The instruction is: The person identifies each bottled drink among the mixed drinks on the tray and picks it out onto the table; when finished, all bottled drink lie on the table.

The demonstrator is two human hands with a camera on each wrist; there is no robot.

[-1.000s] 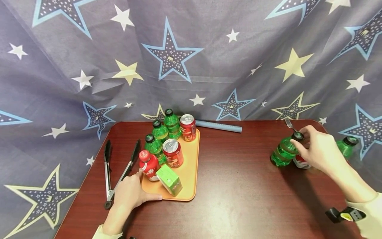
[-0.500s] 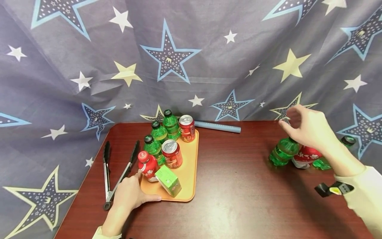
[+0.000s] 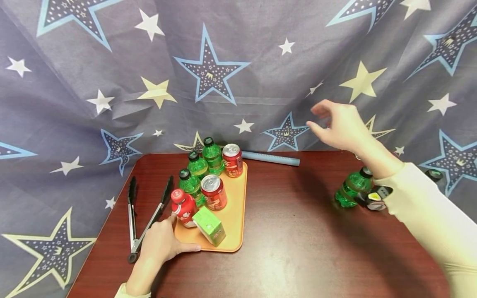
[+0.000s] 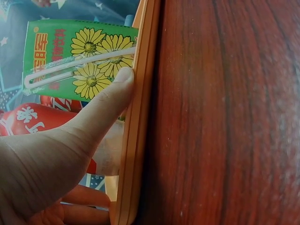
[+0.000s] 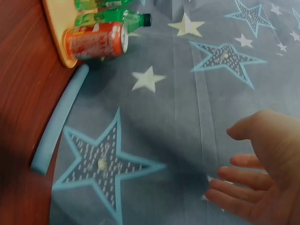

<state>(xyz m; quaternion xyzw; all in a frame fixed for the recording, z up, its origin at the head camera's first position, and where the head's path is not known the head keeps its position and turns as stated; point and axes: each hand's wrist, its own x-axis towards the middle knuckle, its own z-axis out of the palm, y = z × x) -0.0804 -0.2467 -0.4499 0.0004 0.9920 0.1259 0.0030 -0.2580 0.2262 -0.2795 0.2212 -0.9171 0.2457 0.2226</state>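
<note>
My left hand [image 3: 160, 242] holds the near left corner of an orange tray [image 3: 235, 215]; in the left wrist view its thumb [image 4: 101, 105] lies along the rim. On the tray stand several green bottles [image 3: 191, 186], a red can [image 3: 214, 192], a second red can [image 3: 232, 160] at the back, a red bottle [image 3: 184, 209], and a tilted green drink carton [image 3: 209, 226] with a straw. High above the table's back edge, right of the tray, hangs my right hand [image 3: 340, 126]. Nothing is between its loosely bent fingers [image 5: 236, 194].
Black-tipped tongs [image 3: 131, 191] lie spread left of the tray. A blue tube [image 3: 271, 158] runs along the back edge. At the right stand a green bottle [image 3: 354, 190] and a red-and-white container [image 3: 377, 204], partly hidden by the sleeve. Another bottle's dark cap [image 3: 434, 174] shows behind the sleeve.
My right hand has let go of the green bottle at the right, risen and swung left. That bottle stands on the table. The left hand keeps its place at the tray.
</note>
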